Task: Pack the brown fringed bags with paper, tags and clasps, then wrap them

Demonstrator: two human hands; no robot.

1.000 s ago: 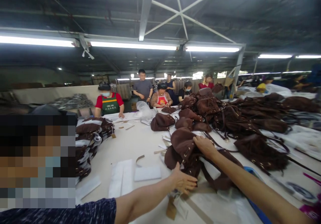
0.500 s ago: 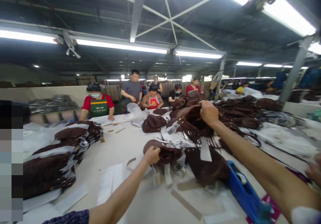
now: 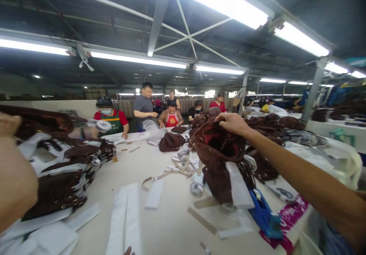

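Brown bag [image 3: 207, 154] hangs mouth-open above table [image 3: 174, 217], towards its right edge. Right hand [image 3: 233, 124] pinches its rim, fingers closed. Blurred hand [image 3: 8, 124] by second bag [image 3: 48, 122], far left; owner unclear, so can't tell left-hand state. Bag stack [image 3: 58, 188] near table's left edge, blue tape dispenser [image 3: 265, 215] towards near right corner.

Right hand [image 3: 232, 124] grips rim of dark-brown, fringed, red-lined bag [image 3: 206, 154]; blue plastic dispenser [image 3: 261, 214] lies toward off-white worktop's [image 3: 162, 228] near edge.
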